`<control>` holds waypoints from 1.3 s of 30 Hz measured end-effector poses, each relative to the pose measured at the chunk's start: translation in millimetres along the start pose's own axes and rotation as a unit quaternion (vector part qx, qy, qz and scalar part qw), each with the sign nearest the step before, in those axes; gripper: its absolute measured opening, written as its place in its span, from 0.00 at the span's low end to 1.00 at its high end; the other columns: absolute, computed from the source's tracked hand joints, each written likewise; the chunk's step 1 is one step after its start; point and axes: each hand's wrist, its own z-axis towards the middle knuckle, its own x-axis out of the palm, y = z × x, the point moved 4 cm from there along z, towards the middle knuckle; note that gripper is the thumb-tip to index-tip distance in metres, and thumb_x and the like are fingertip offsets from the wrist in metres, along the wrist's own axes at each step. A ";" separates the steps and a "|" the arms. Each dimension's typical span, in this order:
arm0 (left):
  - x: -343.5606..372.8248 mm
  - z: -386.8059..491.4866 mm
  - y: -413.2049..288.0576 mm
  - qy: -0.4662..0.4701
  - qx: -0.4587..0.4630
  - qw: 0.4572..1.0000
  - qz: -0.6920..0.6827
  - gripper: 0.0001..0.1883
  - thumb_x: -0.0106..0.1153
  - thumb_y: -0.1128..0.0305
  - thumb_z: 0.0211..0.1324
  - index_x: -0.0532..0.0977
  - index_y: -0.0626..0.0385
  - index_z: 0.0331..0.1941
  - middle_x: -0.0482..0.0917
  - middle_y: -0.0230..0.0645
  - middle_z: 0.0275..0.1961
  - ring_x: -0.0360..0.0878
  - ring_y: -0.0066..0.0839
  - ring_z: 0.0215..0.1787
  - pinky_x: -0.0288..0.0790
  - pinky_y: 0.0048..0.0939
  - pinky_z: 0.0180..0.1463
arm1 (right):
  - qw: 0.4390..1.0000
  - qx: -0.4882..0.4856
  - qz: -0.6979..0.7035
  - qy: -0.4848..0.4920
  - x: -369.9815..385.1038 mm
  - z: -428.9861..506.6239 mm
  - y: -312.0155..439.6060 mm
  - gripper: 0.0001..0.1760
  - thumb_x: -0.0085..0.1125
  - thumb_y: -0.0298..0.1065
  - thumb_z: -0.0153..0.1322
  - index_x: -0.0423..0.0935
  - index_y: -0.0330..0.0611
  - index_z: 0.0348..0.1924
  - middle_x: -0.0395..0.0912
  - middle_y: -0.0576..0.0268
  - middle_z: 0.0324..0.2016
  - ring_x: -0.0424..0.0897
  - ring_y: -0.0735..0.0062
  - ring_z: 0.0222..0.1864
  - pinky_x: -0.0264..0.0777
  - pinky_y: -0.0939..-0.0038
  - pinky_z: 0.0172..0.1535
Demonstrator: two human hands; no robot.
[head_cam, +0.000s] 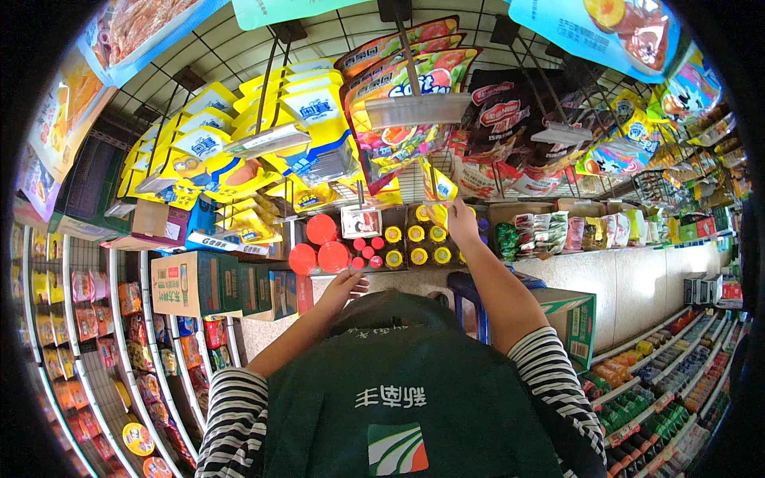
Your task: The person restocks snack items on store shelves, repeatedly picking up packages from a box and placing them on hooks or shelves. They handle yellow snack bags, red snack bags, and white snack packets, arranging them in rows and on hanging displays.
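Observation:
My right hand (464, 226) reaches to the hanging rack and grips the lower edge of a small yellow snack packet (441, 184); some fingers are hidden behind the hand. Below that hand stand bottles with yellow caps (416, 232). My left hand (346, 288) is empty, its fingers slightly apart, close in front of my dark green apron (382, 346). Just beyond it are jars with large red lids (333, 257) and several smaller pink-red caps (375, 262). A white card box (361, 222) sits behind these caps.
Yellow snack bags (317, 119), fruit candy bags (412, 113) and dark bags (499, 113) hang from wire hooks. Cardboard cartons (194, 284) stand at left, with a blue plastic stool (466, 287) by my right arm. Drink shelves (663, 394) line the right side.

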 end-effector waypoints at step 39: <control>104.5 -96.7 -126.4 0.398 0.018 0.917 -0.006 0.25 0.50 0.54 0.60 0.65 0.59 0.55 0.74 0.34 0.52 0.72 0.25 0.54 0.66 0.29 0.57 | 0.810 0.064 0.572 -0.114 -160.0 -214.7 153.4 0.17 0.45 0.40 0.73 0.66 0.38 0.49 0.75 0.54 0.43 0.77 0.68 0.44 0.72 0.69 0.47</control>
